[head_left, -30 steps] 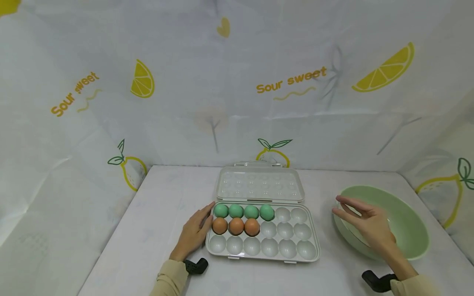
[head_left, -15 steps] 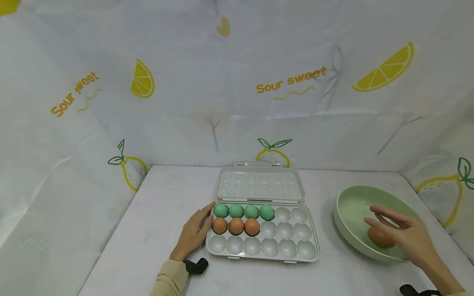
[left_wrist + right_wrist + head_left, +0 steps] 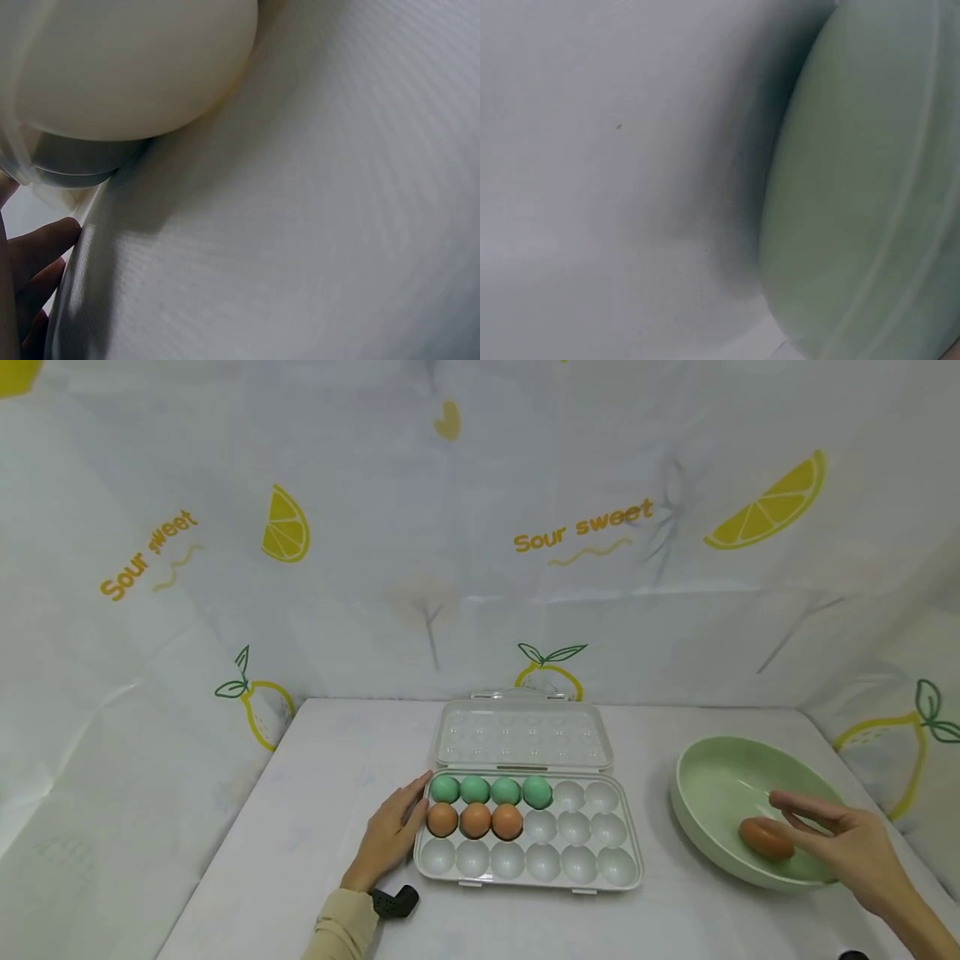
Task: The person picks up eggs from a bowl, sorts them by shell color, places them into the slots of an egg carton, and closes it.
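A brown egg (image 3: 767, 839) lies in the green bowl (image 3: 701, 831) on the right side of the table. My right hand (image 3: 855, 843) reaches over the bowl's right side, with thumb and index finger apart beside the egg; whether the thumb touches it, I cannot tell. Left of the bowl stands an opened egg box (image 3: 542, 862). Green eggs (image 3: 475, 790) fill part of its back row, and 3 brown eggs (image 3: 476, 821) sit in the middle row. My left hand (image 3: 388, 837) rests along the box's left edge, fingers extended.
The box's clear lid (image 3: 525, 735) lies folded back toward the rear wall. A white cloth with lemon prints covers the walls (image 3: 420, 527) and the table (image 3: 300, 860). In the right wrist view the bowl's outer side (image 3: 855, 187) fills the right part.
My right hand has moved right and slightly down, from the bowl's left rim to beside the brown egg, which now shows more fully. The left hand stays at the box.
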A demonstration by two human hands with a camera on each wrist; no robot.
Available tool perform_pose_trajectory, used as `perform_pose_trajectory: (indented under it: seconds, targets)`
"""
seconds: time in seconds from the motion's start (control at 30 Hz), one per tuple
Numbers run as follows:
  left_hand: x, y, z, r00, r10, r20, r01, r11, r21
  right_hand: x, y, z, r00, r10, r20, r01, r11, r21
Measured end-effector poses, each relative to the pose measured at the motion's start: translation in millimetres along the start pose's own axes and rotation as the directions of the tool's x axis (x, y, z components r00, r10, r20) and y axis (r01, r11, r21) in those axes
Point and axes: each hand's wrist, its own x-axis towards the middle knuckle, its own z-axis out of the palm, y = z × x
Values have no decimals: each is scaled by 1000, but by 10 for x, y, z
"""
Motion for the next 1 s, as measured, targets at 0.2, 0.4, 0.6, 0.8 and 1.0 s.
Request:
perform_pose_trajectory:
  seconds: [0.2,0.4,0.6,0.8,1.0]
  targets:
    - [-14,-24,1,1000,-27,9,27,1000,-10,48,0,2,990,133,49,-123,977,-172]
    - [-15,-8,3,1000,-6,1,6,1000,-18,100,16,6,986,149,78,-118,944,-309]
    - [1,-12,7,1000,-7,-1,7,1000,-14,151,39,42,993,77,92,-36,923,-384]
    - [12,-7,3,1000,-10,0,10,1000,-23,222,36,100,986,68,151,14,874,-487]
    - [6,-1,3,1000,-16,2,16,1000,-18,256,20,137,963,151,224,-16,859,-511]
